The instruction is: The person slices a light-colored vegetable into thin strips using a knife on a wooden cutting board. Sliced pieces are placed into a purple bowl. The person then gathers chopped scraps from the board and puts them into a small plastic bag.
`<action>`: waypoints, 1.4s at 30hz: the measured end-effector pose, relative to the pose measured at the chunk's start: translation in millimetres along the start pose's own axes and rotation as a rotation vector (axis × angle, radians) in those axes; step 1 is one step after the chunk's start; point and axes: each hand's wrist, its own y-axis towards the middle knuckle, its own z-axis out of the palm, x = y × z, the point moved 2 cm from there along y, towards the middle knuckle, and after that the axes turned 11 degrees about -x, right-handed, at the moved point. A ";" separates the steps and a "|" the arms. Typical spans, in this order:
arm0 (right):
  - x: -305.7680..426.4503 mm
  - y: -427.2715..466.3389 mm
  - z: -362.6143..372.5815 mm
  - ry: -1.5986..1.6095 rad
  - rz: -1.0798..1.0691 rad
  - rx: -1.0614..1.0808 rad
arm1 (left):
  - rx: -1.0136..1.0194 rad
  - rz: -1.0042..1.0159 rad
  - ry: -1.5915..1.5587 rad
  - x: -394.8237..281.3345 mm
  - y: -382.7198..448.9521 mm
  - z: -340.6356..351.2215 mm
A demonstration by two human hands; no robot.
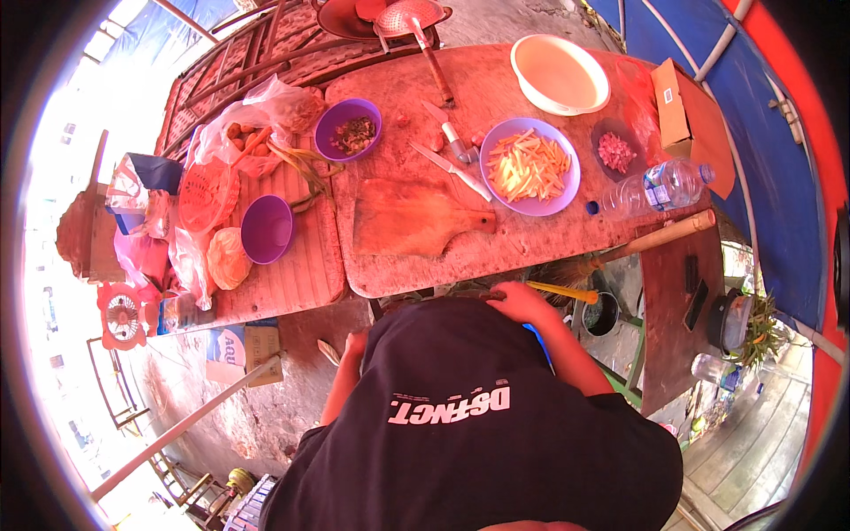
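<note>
My left hand (356,342) is low at the left side of my black shirt, its fingers mostly hidden by the cloth. My right hand (521,302) is bent inward just below the table's front edge, fingertips partly hidden at a dark object. Before me a wooden cutting board (412,219) lies on the table (398,279). Behind it lie a white-handled knife (458,172) and a second knife (441,123) beside a grey pipe fitting (465,152). A lilac bowl (488,186) holds pale cut strips; a purple bowl (372,151) holds chopped greens.
At left are an empty purple bowl (267,229), a red basket (209,196) and plastic bags (229,255). At right are a white basin (564,109), chopped pink pieces (616,152), a plastic bottle (671,186) and a cardboard box (697,133). A long-handled skimmer (431,63) lies at the back.
</note>
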 end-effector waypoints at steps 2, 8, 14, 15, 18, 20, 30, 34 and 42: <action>-0.2 1.2 3.2 -0.040 0.059 0.072 | 0.076 0.023 -0.040 -3.9 9.9 -3.7; 15.0 5.8 -26.9 0.080 0.127 0.196 | 0.067 0.405 0.018 -52.4 11.9 -44.8; 80.8 29.0 -60.0 0.169 0.000 0.206 | -0.078 0.109 -0.145 -94.4 1.4 -70.8; 94.0 39.0 -67.6 0.120 -0.055 0.021 | -0.115 0.080 -0.106 -97.8 -3.1 -75.3; 128.0 75.3 -81.7 -0.081 -0.166 -0.413 | -0.215 0.000 -0.125 -96.7 -19.5 -91.8; 143.3 106.3 -86.6 -0.236 -0.195 -0.537 | -0.228 -0.079 -0.310 -89.1 -23.6 -100.7; 199.7 139.0 -22.1 -0.244 -0.444 -0.802 | -0.846 -0.082 -0.880 -17.5 -53.2 -178.6; 227.5 124.2 29.2 -0.256 -0.448 -0.701 | -1.269 0.050 -0.664 -0.7 -65.9 -297.0; 284.0 100.3 103.1 -0.284 -0.348 -0.709 | -1.667 0.420 -0.694 20.4 -92.4 -563.2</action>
